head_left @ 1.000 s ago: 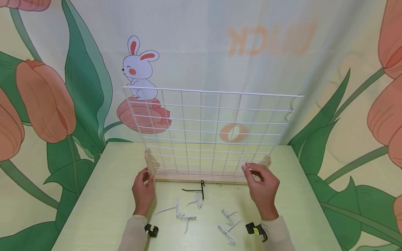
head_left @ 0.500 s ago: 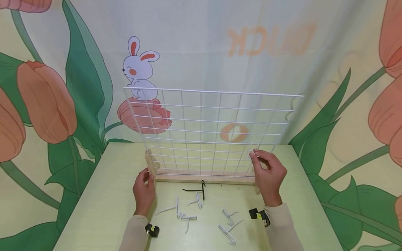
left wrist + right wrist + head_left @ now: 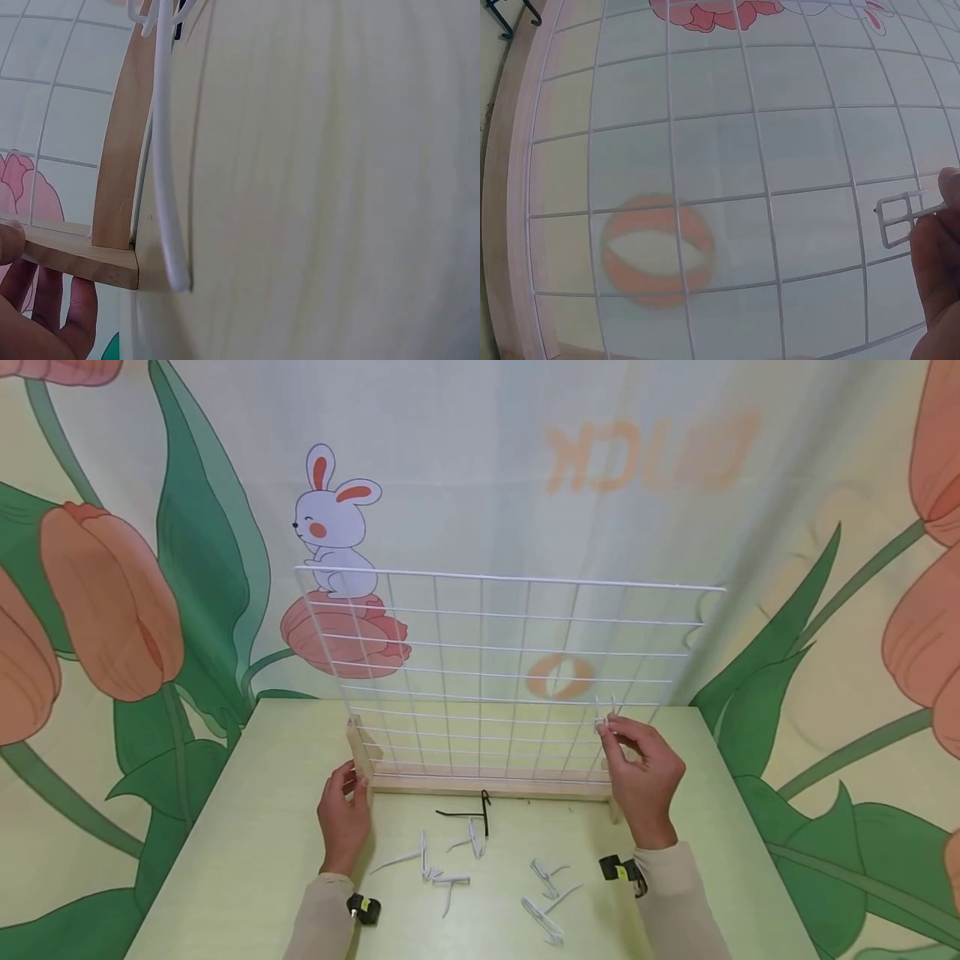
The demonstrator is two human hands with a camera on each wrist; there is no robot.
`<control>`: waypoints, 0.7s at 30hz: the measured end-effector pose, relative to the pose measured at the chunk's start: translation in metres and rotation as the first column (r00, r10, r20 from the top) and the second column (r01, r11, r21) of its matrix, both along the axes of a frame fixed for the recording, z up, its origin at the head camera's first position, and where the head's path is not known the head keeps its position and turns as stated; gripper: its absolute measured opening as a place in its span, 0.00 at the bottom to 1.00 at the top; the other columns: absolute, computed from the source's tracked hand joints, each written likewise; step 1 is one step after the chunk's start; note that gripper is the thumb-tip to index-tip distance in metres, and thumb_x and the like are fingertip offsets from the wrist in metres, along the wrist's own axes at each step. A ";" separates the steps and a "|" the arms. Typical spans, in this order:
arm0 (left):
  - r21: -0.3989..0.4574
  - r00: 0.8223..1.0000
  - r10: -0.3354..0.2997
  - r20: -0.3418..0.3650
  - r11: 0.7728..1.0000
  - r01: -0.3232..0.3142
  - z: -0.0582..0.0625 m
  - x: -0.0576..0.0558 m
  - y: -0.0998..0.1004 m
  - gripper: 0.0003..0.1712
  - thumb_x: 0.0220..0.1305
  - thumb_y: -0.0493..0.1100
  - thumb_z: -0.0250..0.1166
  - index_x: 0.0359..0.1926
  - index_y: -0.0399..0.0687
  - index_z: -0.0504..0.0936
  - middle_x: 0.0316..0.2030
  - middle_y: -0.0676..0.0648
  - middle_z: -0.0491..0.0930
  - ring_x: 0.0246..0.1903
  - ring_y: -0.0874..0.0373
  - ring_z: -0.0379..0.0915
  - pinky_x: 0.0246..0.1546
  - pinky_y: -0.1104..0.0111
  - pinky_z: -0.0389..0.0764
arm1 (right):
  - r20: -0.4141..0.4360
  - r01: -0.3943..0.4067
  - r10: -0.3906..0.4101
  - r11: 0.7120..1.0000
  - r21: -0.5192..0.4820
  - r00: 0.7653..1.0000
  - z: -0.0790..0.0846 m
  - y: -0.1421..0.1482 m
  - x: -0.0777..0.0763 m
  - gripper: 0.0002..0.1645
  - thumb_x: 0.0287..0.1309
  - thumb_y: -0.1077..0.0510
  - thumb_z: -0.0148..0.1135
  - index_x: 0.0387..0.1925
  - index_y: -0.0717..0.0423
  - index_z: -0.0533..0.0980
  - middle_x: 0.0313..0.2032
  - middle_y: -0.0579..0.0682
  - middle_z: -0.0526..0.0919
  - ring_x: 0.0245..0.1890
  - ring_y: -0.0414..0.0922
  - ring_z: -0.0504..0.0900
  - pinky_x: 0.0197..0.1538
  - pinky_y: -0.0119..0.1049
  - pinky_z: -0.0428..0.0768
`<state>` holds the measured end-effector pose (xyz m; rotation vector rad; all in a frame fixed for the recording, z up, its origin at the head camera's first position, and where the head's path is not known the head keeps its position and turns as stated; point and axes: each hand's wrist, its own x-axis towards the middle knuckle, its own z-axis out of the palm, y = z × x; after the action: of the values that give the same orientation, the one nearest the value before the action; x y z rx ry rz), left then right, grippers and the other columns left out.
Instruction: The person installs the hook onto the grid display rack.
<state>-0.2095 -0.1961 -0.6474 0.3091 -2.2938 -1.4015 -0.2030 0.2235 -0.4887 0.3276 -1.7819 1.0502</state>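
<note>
A white wire grid panel [image 3: 480, 652] stands upright in a wooden base [image 3: 487, 787]. At its left end, my left hand [image 3: 343, 822] holds the wooden side foot [image 3: 82, 259], thumb on one side and fingers on the other. My right hand [image 3: 647, 772] pinches a small white wire hook [image 3: 887, 223] between thumb and fingertips. The hook is up against the front of the grid, lower right, its two prongs pointing up in the head view. Whether it is caught on a wire I cannot tell.
In front of the base lies a black hook [image 3: 484, 815]. Several white hooks are scattered nearer, including one at the right [image 3: 542, 920] and one at the left [image 3: 422, 857]. A patterned curtain [image 3: 480, 468] hangs behind the table [image 3: 225, 868].
My right hand has risen and shifted right along the grid with the white hook, then nearly stopped over the last half second. My left hand has stayed at the wooden foot.
</note>
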 end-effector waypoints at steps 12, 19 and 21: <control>0.022 1.000 -0.023 -0.006 0.999 0.023 0.000 -0.001 0.001 0.21 0.78 0.37 0.62 0.68 0.44 0.77 0.57 0.36 0.81 0.56 0.39 0.82 0.54 0.44 0.86 | 0.046 -0.011 0.011 1.000 -0.005 0.999 -0.016 0.003 0.007 0.17 0.44 0.77 0.80 0.39 0.68 0.88 0.42 0.62 0.92 0.42 0.50 0.92 0.50 0.19 0.83; 0.008 1.000 -0.024 -0.020 1.000 0.024 0.001 0.002 0.000 0.20 0.78 0.37 0.62 0.67 0.43 0.77 0.56 0.36 0.82 0.56 0.38 0.83 0.52 0.44 0.86 | 0.077 -0.043 0.045 0.999 -0.020 0.996 -0.027 0.005 0.013 0.18 0.47 0.74 0.80 0.42 0.65 0.88 0.45 0.60 0.92 0.47 0.34 0.89 0.49 0.23 0.85; 0.007 1.000 -0.024 -0.016 1.000 0.024 0.001 0.002 0.000 0.20 0.78 0.37 0.61 0.67 0.43 0.77 0.56 0.36 0.81 0.56 0.39 0.83 0.52 0.44 0.86 | 0.108 -0.033 0.035 0.999 -0.016 0.994 -0.030 0.005 0.016 0.18 0.48 0.73 0.81 0.43 0.64 0.88 0.44 0.60 0.92 0.47 0.31 0.88 0.48 0.23 0.85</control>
<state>-0.2075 -0.1960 -0.6464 0.2729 -2.2868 -1.4194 -0.1870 0.2289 -0.5191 0.2982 -1.8704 1.1225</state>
